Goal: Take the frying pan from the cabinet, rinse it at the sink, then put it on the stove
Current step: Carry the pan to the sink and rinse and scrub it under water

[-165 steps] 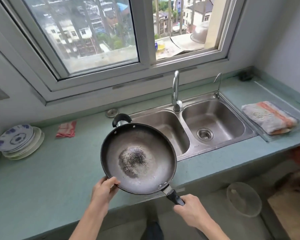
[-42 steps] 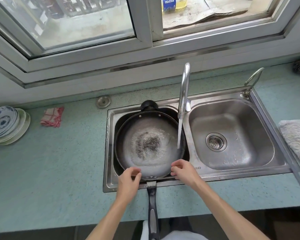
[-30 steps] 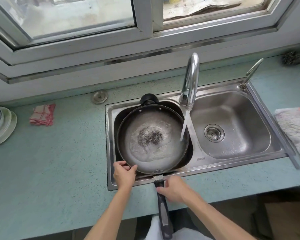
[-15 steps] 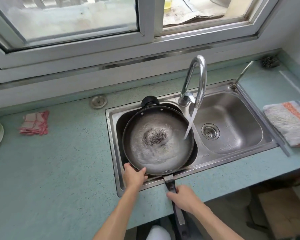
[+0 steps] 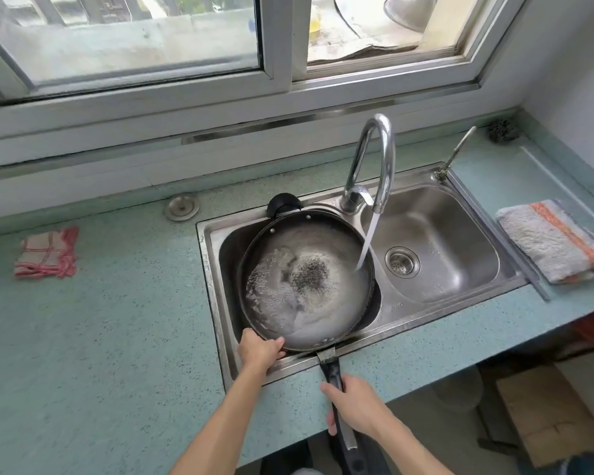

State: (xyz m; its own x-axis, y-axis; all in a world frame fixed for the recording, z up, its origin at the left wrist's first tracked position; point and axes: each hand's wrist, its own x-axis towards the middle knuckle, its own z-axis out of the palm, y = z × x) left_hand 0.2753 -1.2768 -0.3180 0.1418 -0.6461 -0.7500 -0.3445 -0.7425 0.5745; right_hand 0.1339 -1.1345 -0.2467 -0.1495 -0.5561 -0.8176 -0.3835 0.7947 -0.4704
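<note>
Currently the frying pan (image 5: 306, 282) sits in the left basin of the sink (image 5: 460, 279), centre frame, so the tap (image 5: 384, 156) runs its stream (image 5: 367, 241) onto the pan's right inner wall. At lower centre, the left hand (image 5: 259, 349) grips the near rim and the right hand (image 5: 355, 404) wraps the handle (image 5: 331, 368), probably to tip and swirl the water.

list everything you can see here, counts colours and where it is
frying pan: 1, black, in the sink's left basin, water pooled inside
sink: 1, steel, two basins, set in the counter
faucet: 1, chrome, behind the basins, running into the pan
counter: 1, teal, under the window
cloth: 1, red checked, counter left of sink
towel: 1, white and orange, counter right of sink
scouring ball: 1, dark, counter's back right corner
hands: 2; left hand grips the pan's near rim, right hand grips its handle
</note>
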